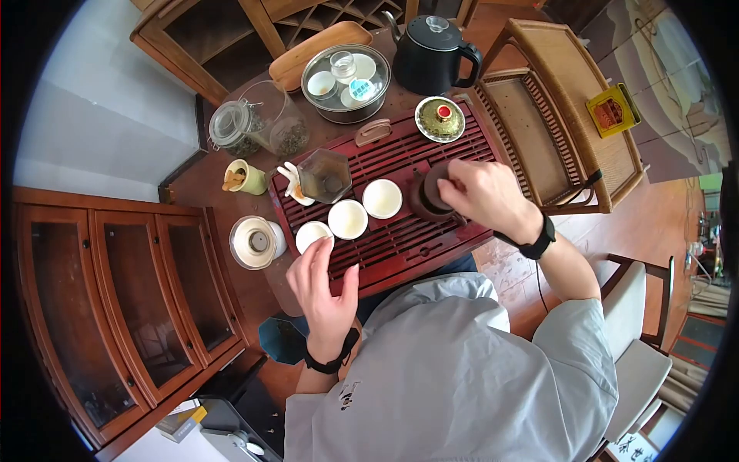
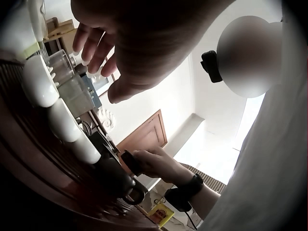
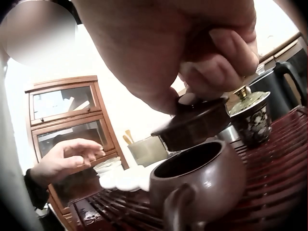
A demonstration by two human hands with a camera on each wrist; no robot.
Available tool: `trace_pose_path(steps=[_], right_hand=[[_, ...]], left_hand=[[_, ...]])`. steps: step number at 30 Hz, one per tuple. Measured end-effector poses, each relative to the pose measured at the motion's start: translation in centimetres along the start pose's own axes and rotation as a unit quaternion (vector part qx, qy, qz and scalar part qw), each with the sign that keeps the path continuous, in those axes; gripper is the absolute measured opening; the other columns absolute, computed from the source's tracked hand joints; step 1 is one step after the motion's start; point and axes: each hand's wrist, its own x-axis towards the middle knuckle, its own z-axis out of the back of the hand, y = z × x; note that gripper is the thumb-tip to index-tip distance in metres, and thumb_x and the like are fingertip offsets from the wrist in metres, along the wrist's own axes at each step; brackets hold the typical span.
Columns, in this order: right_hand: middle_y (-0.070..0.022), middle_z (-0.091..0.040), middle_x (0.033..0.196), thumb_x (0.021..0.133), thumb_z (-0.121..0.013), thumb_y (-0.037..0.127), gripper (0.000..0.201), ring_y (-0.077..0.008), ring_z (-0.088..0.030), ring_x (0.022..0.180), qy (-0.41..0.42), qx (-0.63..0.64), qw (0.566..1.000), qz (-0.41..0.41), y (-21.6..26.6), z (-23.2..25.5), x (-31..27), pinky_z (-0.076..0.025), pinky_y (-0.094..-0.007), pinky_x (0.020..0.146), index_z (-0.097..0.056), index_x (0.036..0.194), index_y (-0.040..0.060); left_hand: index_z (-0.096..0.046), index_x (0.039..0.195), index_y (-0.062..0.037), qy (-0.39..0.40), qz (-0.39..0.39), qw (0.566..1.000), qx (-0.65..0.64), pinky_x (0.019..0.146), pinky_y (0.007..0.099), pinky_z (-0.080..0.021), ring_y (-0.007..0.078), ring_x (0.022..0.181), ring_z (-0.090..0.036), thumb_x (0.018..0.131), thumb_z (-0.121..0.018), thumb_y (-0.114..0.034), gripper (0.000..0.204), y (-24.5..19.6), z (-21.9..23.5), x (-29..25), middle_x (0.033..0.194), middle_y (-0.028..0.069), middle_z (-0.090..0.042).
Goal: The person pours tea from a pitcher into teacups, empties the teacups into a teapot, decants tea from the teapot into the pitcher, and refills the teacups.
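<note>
My right hand (image 1: 493, 196) pinches the knob of a dark brown teapot lid (image 3: 192, 127). Tilted, the lid hovers just above the round clay teapot (image 3: 207, 187), whose mouth shows uncovered. On the dark red slatted tea tray (image 1: 416, 260), three white teacups stand in a row left of the pot: a near cup (image 1: 312, 232), a middle cup (image 1: 348, 220) and a far cup (image 1: 382, 199). Pale liquid shows in the cups. My left hand (image 1: 327, 296) hangs relaxed, holding nothing, its fingertips overlapping the near cup in the head view. Behind the cups stands a hexagonal glass pitcher (image 1: 325, 177).
A lidded patterned bowl (image 1: 439, 121) sits at the tray's far side, with a black kettle (image 1: 435, 58) beyond. Glass jars (image 1: 231, 127), a glass-lidded pan (image 1: 346, 114) and a tool cup (image 1: 250, 181) stand around the tray. A rattan cart (image 1: 554, 100) is at right.
</note>
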Motion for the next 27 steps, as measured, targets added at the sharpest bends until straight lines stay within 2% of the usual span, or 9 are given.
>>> trace_pose_path(steps=[6,12,15,17,20,21,24,25,27], right_hand=[[-0.0145,-0.065,0.063,0.088,-0.065,0.027,0.028,-0.0348,-0.066,0.059,0.011,-0.007,1.000,0.012,0.5,-1.1,0.0,-0.053,-0.0443,0.055,-0.062,0.076,0.0027],[-0.0140,-0.065,0.063,0.088,-0.067,0.029,0.029,-0.0344,-0.066,0.059,0.024,-0.021,0.999,0.004,0.1,-1.9,-0.4,-0.053,-0.0439,0.055,-0.062,0.077,0.0033],[-0.0122,-0.064,0.063,0.086,-0.072,0.034,0.033,-0.0336,-0.065,0.059,0.040,0.023,0.999,-0.012,0.2,-1.1,-0.9,-0.052,-0.0426,0.055,-0.061,0.081,0.0032],[-0.0121,-0.064,0.072,0.081,-0.079,0.036,0.039,-0.0337,-0.066,0.066,0.030,0.076,0.989,-0.123,0.7,0.1,-1.7,-0.052,-0.0424,0.060,-0.058,0.087,0.0029],[-0.0132,-0.062,0.082,0.076,-0.084,0.032,0.042,-0.0342,-0.066,0.074,-0.029,0.125,0.981,-0.148,0.2,-1.4,-4.1,-0.051,-0.0427,0.065,-0.056,0.089,0.0025],[-0.0145,-0.061,0.090,0.075,-0.085,0.028,0.042,-0.0339,-0.065,0.078,-0.010,0.161,0.968,-0.190,0.4,-1.9,-4.9,-0.051,-0.0425,0.068,-0.056,0.090,0.0017],[-0.0120,-0.059,0.091,0.078,-0.083,0.022,0.037,-0.0244,-0.062,0.071,-0.010,0.231,0.935,-0.269,1.5,-3.1,-6.4,-0.052,-0.0359,0.065,-0.058,0.094,-0.0001],[-0.0124,-0.060,0.098,0.081,-0.080,0.017,0.030,-0.0230,-0.063,0.070,-0.026,0.239,0.934,-0.264,1.6,-3.7,-6.9,-0.052,-0.0339,0.065,-0.062,0.096,-0.0021],[-0.0127,-0.060,0.103,0.082,-0.079,0.015,0.027,-0.0230,-0.064,0.074,-0.040,0.261,0.928,-0.264,1.4,-4.7,-7.5,-0.053,-0.0335,0.068,-0.064,0.097,-0.0026]], left_hand=[[-0.064,0.126,-0.0030,0.045,-0.058,0.997,-0.036,0.102,0.0446,-0.041,0.0327,0.116,-0.055,0.078,-0.078,-0.007,0.050,-0.7,-1.7,0.6,0.125,0.0124,-0.063],[-0.065,0.125,-0.0037,0.075,-0.070,0.993,-0.054,0.103,0.0434,-0.040,0.0303,0.115,-0.056,0.080,-0.077,-0.009,0.047,-1.2,-2.6,1.1,0.124,0.0095,-0.064],[-0.065,0.125,-0.0035,0.103,-0.083,0.989,-0.067,0.103,0.0425,-0.040,0.0298,0.116,-0.056,0.080,-0.077,-0.009,0.046,-1.9,-3.0,2.0,0.126,0.0099,-0.063],[-0.063,0.127,-0.0029,0.123,-0.082,0.986,-0.074,0.102,0.0428,-0.041,0.0297,0.116,-0.057,0.082,-0.077,-0.011,0.048,-2.2,-3.6,2.3,0.129,0.0117,-0.061],[-0.062,0.130,-0.0022,0.137,-0.084,0.982,-0.100,0.099,0.0420,-0.044,0.0303,0.114,-0.059,0.082,-0.076,-0.012,0.051,-2.6,-4.9,2.8,0.133,0.0135,-0.060],[-0.061,0.132,-0.0017,0.143,-0.091,0.978,-0.123,0.097,0.0415,-0.046,0.0308,0.112,-0.060,0.082,-0.076,-0.012,0.053,-2.7,-5.4,3.0,0.135,0.0145,-0.059],[-0.057,0.138,-0.0029,0.197,-0.104,0.963,-0.153,0.083,0.0380,-0.054,0.0287,0.093,-0.065,0.081,-0.077,-0.010,0.061,-3.7,-6.3,3.7,0.146,0.0166,-0.051],[-0.052,0.144,-0.0063,0.213,-0.129,0.955,-0.161,0.076,0.0367,-0.055,0.0270,0.082,-0.064,0.080,-0.078,-0.011,0.069,-3.6,-6.9,4.0,0.153,0.0189,-0.043],[-0.050,0.147,-0.0082,0.242,-0.124,0.951,-0.149,0.075,0.0365,-0.055,0.0270,0.080,-0.064,0.080,-0.078,-0.012,0.072,-4.1,-7.3,4.4,0.156,0.0199,-0.039]])
